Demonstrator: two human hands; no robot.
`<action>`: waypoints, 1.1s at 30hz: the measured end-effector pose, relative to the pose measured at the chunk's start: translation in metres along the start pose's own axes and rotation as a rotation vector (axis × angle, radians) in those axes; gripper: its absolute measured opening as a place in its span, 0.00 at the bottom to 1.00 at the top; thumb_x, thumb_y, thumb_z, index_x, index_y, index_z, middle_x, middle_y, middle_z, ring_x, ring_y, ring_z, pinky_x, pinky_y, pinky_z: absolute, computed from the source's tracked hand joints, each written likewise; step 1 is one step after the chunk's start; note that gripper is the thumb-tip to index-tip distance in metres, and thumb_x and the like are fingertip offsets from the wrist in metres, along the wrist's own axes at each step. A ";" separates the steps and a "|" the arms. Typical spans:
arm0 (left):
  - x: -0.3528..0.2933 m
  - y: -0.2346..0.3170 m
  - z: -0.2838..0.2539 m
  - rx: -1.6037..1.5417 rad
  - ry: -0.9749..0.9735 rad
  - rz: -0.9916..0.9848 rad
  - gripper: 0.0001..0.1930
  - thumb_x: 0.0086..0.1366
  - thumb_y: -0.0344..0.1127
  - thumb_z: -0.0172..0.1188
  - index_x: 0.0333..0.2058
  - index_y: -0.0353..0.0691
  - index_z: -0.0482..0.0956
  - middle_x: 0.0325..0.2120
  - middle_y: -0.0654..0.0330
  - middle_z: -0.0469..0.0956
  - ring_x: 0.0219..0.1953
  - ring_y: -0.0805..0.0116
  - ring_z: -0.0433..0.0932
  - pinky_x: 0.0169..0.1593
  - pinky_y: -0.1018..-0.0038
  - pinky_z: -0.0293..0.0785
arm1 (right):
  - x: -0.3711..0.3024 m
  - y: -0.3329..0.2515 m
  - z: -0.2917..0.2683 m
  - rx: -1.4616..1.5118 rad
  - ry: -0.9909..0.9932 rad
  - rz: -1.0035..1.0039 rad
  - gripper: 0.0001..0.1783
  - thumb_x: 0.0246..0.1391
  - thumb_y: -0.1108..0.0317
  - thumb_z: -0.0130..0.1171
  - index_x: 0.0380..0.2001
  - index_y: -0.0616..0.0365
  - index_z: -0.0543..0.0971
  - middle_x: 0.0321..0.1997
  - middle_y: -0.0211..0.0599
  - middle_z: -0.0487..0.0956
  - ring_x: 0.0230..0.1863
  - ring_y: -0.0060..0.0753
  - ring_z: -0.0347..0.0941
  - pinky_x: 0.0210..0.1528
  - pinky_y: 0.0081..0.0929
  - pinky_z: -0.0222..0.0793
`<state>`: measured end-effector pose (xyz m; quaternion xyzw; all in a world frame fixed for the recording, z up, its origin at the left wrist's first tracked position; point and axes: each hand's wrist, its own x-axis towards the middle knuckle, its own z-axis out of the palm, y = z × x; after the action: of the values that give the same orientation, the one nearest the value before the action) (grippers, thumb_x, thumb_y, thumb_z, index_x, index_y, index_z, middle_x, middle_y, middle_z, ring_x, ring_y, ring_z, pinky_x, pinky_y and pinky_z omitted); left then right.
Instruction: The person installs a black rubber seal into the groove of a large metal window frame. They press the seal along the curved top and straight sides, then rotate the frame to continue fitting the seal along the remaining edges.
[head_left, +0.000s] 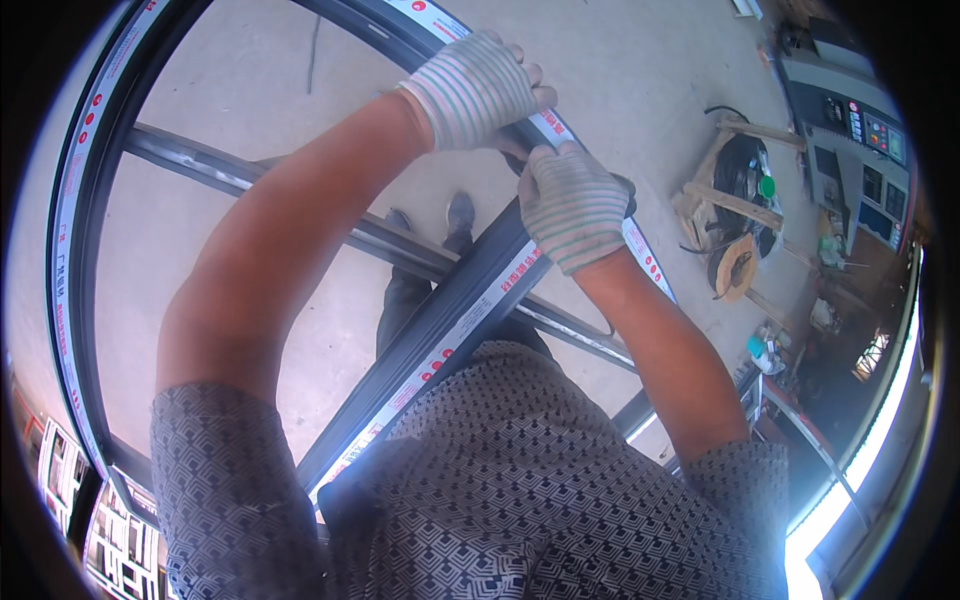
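A dark metal frame (400, 345) with strips of white and red printed film spreads in front of me, its bars meeting in a joint under my hands. My left hand (475, 90), in a white glove with green stripes, bends its fingers over the far bar (548, 125). Closer to me, my right hand (575, 205), gloved alike, is closed around the frame at the joint, with its palm side hidden. The fingertips of both gloves look bare. Any small thing inside either grip cannot be made out.
Thin grey rails (190, 155) cross the frame low down, above the pale floor. On the right lies a wooden reel (735, 268) with black coiled material. Behind it stands a machine with a control panel (880, 135). White slatted pieces (125, 545) are at the lower left.
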<state>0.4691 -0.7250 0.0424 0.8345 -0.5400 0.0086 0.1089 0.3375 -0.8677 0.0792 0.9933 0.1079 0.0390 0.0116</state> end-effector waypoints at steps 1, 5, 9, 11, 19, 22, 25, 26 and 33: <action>0.001 0.000 -0.003 -0.010 -0.013 0.005 0.32 0.51 0.60 0.73 0.51 0.51 0.79 0.38 0.63 0.82 0.46 0.63 0.82 0.56 0.65 0.74 | -0.002 0.001 0.001 0.004 0.007 0.004 0.05 0.49 0.67 0.64 0.25 0.50 0.77 0.23 0.39 0.76 0.22 0.47 0.78 0.22 0.48 0.72; 0.000 0.000 -0.006 0.022 0.010 -0.002 0.31 0.52 0.60 0.73 0.50 0.51 0.79 0.38 0.63 0.82 0.46 0.62 0.82 0.55 0.64 0.75 | -0.001 0.000 -0.004 0.017 -0.069 0.036 0.06 0.52 0.65 0.64 0.26 0.51 0.77 0.26 0.40 0.77 0.24 0.49 0.78 0.25 0.47 0.73; -0.002 -0.004 -0.004 0.011 -0.003 -0.004 0.31 0.52 0.60 0.73 0.50 0.51 0.79 0.38 0.63 0.82 0.46 0.62 0.82 0.54 0.65 0.76 | -0.013 0.009 -0.028 0.155 -0.215 0.146 0.09 0.59 0.62 0.64 0.35 0.55 0.79 0.32 0.46 0.79 0.30 0.51 0.80 0.33 0.43 0.76; -0.002 -0.001 -0.003 0.031 0.006 -0.006 0.30 0.52 0.59 0.73 0.50 0.51 0.79 0.38 0.63 0.82 0.46 0.62 0.82 0.54 0.65 0.76 | -0.036 0.025 -0.044 0.260 -0.203 0.149 0.10 0.60 0.63 0.64 0.40 0.56 0.80 0.35 0.47 0.81 0.33 0.50 0.81 0.36 0.42 0.77; 0.000 0.006 0.000 0.103 -0.001 -0.042 0.31 0.53 0.59 0.74 0.51 0.51 0.80 0.39 0.62 0.82 0.47 0.62 0.82 0.57 0.66 0.76 | -0.112 0.067 -0.091 0.272 -0.330 0.246 0.12 0.60 0.65 0.65 0.44 0.58 0.80 0.37 0.49 0.83 0.36 0.49 0.82 0.39 0.39 0.77; 0.001 0.006 -0.003 0.043 0.006 -0.036 0.32 0.52 0.60 0.74 0.52 0.52 0.80 0.39 0.62 0.82 0.47 0.62 0.82 0.58 0.65 0.74 | -0.103 0.042 -0.096 0.216 -0.320 0.163 0.09 0.59 0.66 0.66 0.40 0.57 0.81 0.31 0.46 0.83 0.33 0.50 0.82 0.37 0.40 0.76; 0.000 0.005 0.003 0.002 0.028 -0.052 0.36 0.49 0.62 0.75 0.54 0.51 0.80 0.39 0.61 0.83 0.48 0.61 0.81 0.59 0.64 0.72 | -0.091 0.009 -0.092 0.168 -0.281 0.099 0.08 0.57 0.66 0.66 0.31 0.54 0.77 0.23 0.40 0.78 0.23 0.47 0.78 0.26 0.40 0.73; 0.000 0.005 0.004 0.005 0.032 -0.061 0.37 0.48 0.62 0.75 0.54 0.51 0.79 0.40 0.61 0.83 0.48 0.61 0.81 0.60 0.64 0.72 | -0.087 0.001 -0.091 0.171 -0.259 0.075 0.08 0.57 0.66 0.66 0.29 0.54 0.76 0.21 0.40 0.77 0.23 0.46 0.78 0.24 0.41 0.72; 0.002 0.009 0.002 0.002 0.010 -0.057 0.43 0.43 0.63 0.77 0.57 0.50 0.78 0.42 0.60 0.83 0.50 0.60 0.81 0.61 0.61 0.69 | -0.075 -0.040 -0.062 0.315 -0.158 0.056 0.09 0.53 0.68 0.67 0.28 0.55 0.75 0.20 0.40 0.77 0.21 0.44 0.79 0.24 0.39 0.75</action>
<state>0.4621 -0.7307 0.0420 0.8498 -0.5153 0.0102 0.1107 0.2513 -0.8442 0.1337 0.9854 0.0840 -0.0565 -0.1369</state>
